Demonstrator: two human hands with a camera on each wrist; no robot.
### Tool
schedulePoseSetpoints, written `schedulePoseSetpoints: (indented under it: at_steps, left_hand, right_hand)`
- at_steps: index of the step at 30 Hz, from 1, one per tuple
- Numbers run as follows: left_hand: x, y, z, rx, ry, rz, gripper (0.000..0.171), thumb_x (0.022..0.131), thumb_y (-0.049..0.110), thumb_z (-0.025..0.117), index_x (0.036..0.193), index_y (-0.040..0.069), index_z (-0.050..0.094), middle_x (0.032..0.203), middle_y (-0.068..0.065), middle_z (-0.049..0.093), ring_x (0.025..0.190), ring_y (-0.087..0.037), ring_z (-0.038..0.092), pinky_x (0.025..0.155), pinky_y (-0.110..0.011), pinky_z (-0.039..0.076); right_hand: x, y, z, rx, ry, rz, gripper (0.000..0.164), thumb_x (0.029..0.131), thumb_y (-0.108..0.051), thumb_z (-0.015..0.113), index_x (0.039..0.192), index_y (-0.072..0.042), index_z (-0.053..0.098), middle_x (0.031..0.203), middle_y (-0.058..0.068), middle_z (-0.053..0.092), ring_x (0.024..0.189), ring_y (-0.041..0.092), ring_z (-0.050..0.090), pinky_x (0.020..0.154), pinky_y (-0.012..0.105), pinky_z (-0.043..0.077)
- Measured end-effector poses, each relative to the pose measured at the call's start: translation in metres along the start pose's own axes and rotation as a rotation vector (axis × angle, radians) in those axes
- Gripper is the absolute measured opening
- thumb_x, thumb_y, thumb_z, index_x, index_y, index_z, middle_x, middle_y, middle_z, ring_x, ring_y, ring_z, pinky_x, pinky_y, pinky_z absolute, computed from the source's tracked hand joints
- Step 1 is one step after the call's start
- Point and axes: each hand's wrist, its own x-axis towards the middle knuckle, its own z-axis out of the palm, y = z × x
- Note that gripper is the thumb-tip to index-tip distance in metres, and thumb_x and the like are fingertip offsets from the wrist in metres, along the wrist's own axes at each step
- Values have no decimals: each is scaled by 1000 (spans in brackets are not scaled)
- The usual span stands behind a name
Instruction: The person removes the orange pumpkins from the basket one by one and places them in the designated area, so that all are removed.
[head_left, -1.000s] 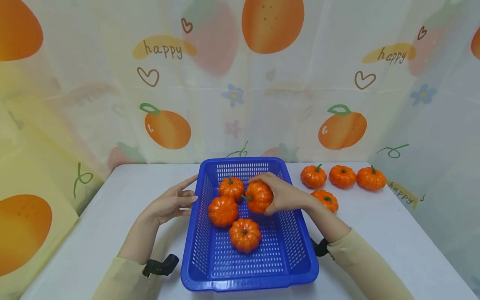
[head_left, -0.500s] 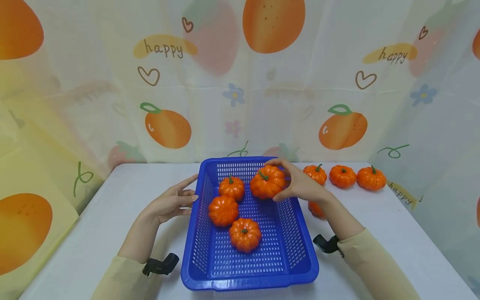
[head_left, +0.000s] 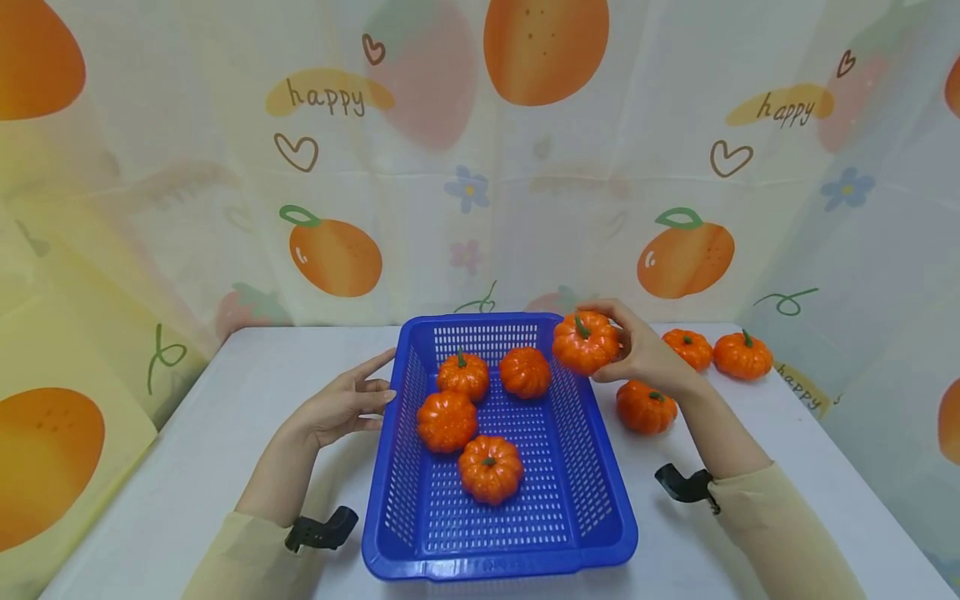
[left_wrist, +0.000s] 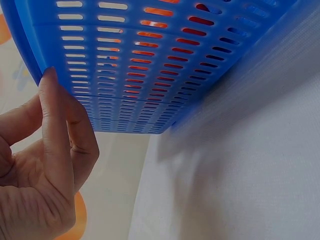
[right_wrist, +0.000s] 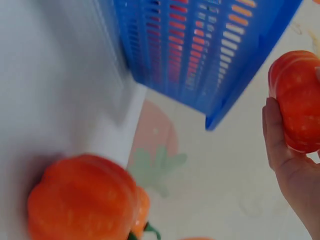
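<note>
My right hand (head_left: 637, 350) grips a small orange pumpkin (head_left: 586, 342) with a green stem, raised over the far right corner of the blue basket (head_left: 502, 563). In the right wrist view this pumpkin (right_wrist: 300, 107) is up beyond the basket's rim, thumb and fingers around it. Several similar pumpkins sit inside the basket, among them one at the back (head_left: 525, 372) and one nearer the front (head_left: 491, 470). My left hand (head_left: 341, 408) touches the basket's left rim with its fingertips, fingers relaxed; in the left wrist view a fingertip (left_wrist: 49, 80) rests against the rim.
On the white table (head_left: 757, 475), right of the basket, lie a near pumpkin (head_left: 645, 408), a partly covered one (head_left: 690, 348) and a far right one (head_left: 742, 356). A printed fabric backdrop (head_left: 540, 200) hangs behind the table.
My right hand has lifted its pumpkin out of the basket and carried it right, over the rim. The back pumpkin in the basket has come into view. My left hand has stayed put.
</note>
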Motion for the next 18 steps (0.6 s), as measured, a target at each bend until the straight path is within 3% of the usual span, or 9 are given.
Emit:
schedulePoseSetpoints:
  at_steps: [6, 10, 18]
  left_hand:
    - [2, 0, 1, -5, -20, 5, 83, 97, 19, 62, 161, 24, 8, 102, 0, 59, 84, -10, 66, 82, -26, 60]
    - [3, -3, 1, -1, -13, 0, 84, 96, 20, 63, 160, 25, 9, 102, -1, 59, 85, -11, 67, 83, -28, 61]
    - [3, -3, -2, 1, -5, -1, 85, 96, 20, 63, 160, 27, 9, 102, -1, 59, 84, -11, 66, 82, -27, 60]
  right_hand:
    - [-18, 6, -16, -12, 115, 3, 83, 77, -3, 77, 148, -18, 35, 140, -4, 45, 119, 9, 52, 90, 21, 55]
    - [-30, 11, -26, -53, 183, 29, 82, 80, -9, 78, 149, -21, 35, 145, 1, 42, 123, 4, 48, 94, 12, 49]
    - [-52, 27, -46, -119, 292, 68, 77, 86, -14, 74, 151, -19, 34, 147, 7, 40, 121, -3, 44, 91, 6, 46]
